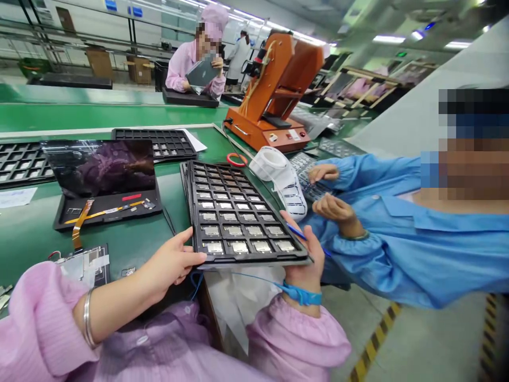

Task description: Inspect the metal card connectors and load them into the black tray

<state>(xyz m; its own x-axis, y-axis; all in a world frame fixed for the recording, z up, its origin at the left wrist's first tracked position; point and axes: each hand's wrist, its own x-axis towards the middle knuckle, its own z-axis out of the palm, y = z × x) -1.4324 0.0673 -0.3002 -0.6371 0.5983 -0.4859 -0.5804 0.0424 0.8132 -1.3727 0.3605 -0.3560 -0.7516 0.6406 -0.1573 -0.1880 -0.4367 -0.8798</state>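
A stack of black compartment trays (pixel 254 259) juts over the table's front edge, small silvery metal parts filling the top tray's pockets. My left hand (pixel 173 260) is closed on its near left corner, thumb on top. Around the near right corner, my right hand (pixel 308 257) grips the stack, partly hidden beneath it. A thin blue stick like a pen (pixel 296 232) shows at the right hand's fingers. A blue wrist strap (pixel 302 294) circles my right wrist, its cord running left below the trays.
Left stands a dark screen (pixel 99 170) on a black base with ribbon cables. More trays (pixel 170 146) lie behind it. An orange machine (pixel 274 101) stands at the back, near a white label roll (pixel 274 159). A co-worker's blue sleeve (pixel 377 239) is close on the right.
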